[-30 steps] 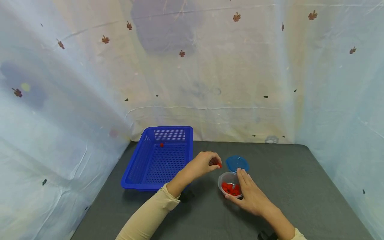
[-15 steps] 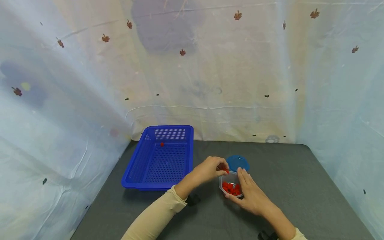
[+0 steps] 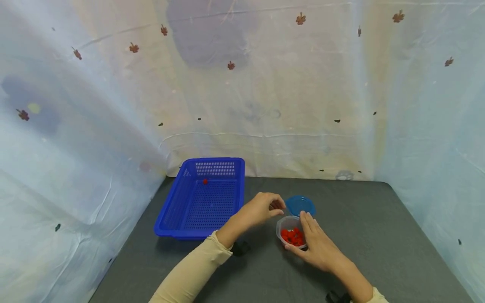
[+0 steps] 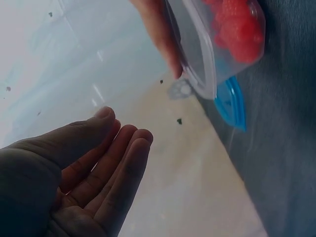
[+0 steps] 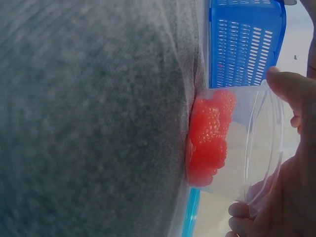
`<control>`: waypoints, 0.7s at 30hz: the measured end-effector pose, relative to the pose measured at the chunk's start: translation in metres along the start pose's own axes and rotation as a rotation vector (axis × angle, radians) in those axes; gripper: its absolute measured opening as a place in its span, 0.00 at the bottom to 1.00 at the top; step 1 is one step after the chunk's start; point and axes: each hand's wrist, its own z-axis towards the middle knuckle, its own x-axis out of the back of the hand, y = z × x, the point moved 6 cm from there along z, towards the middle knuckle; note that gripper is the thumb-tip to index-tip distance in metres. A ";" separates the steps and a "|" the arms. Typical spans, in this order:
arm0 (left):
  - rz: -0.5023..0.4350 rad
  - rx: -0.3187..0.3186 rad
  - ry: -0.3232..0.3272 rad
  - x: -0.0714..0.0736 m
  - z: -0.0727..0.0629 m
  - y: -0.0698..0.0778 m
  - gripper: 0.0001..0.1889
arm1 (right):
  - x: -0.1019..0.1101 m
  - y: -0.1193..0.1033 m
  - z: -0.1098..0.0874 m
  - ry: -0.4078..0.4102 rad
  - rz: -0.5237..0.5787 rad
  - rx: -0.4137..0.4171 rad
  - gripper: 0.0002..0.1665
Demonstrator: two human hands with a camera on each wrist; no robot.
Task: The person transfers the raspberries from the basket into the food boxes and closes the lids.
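Observation:
Several red raspberries [image 5: 207, 143] lie in the bottom of a clear plastic container [image 5: 242, 140], which stands upright on the dark table. My right hand [image 3: 320, 250] holds the container at its rim, thumb on the near side and fingers on the far side. Just left of the rim and above it, my left hand [image 3: 262, 209] hovers without touching the container. In the left wrist view no object shows between the left fingers [image 4: 129, 163], which are loosely bent with the thumb apart from them. A blue lid [image 3: 300, 205] lies flat behind the container.
A blue slotted basket [image 3: 212, 212] stands to the left on the table [image 3: 379, 235], with a single raspberry [image 3: 205, 182] near its back end. A printed cloth [image 3: 265, 97] hangs behind the table and at both sides.
My left hand carried a raspberry rightward to the container and let go of it there, then drew back slightly up and left with nothing in it. My right hand stays in place.

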 end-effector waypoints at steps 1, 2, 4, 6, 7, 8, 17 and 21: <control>-0.004 0.003 0.006 0.003 0.000 -0.001 0.06 | 0.000 0.000 0.000 0.001 -0.002 -0.001 0.71; -0.008 0.008 0.012 0.007 -0.001 -0.002 0.06 | 0.000 0.000 0.000 0.002 -0.005 -0.001 0.71; -0.005 0.012 0.022 0.015 -0.002 -0.003 0.06 | 0.000 0.000 0.000 0.003 -0.010 -0.002 0.71; -0.008 0.022 0.036 0.024 -0.002 -0.005 0.06 | 0.000 0.000 0.000 0.004 -0.017 -0.001 0.71; -0.011 0.029 0.042 0.028 -0.003 -0.007 0.07 | 0.001 -0.001 0.000 0.006 -0.020 0.000 0.70; -0.010 0.035 0.049 0.033 -0.003 -0.008 0.07 | 0.001 -0.001 0.000 0.009 -0.023 0.003 0.70; 0.016 0.101 0.075 0.064 -0.004 -0.027 0.09 | 0.003 -0.003 -0.001 0.020 -0.027 0.006 0.70; 0.028 0.120 0.091 0.079 -0.005 -0.037 0.09 | 0.004 -0.004 -0.001 0.025 -0.025 0.012 0.70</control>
